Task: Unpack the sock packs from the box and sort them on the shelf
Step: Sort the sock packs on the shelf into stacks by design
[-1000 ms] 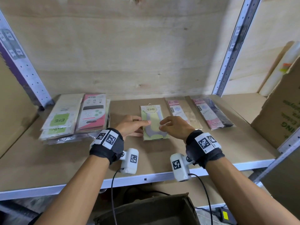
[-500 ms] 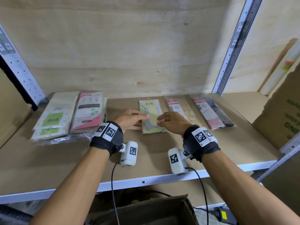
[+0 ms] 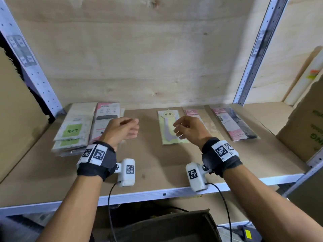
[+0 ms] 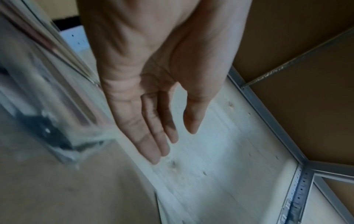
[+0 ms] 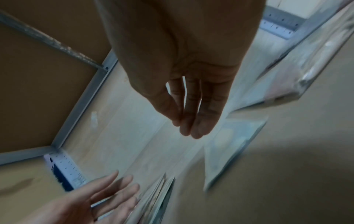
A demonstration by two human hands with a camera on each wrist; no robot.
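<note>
Lying flat below the empty, loose-fingered right hand (image 3: 187, 127): yellow sock pack (image 3: 168, 126).

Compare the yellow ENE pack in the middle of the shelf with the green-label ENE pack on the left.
The yellow pack lies alone, straight on the shelf, its logo at the far end. The green-label pack tops a pile, slanted, its label reading upside down. Both lie flat and bear the ENE name; neither hand touches them.

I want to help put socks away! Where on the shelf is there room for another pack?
Bare board lies between the left stack and the yellow pack, though the left hand hovers there. The whole front strip along the shelf edge is bare too. On the right, three packs lie close together, which leaves little room.
</note>
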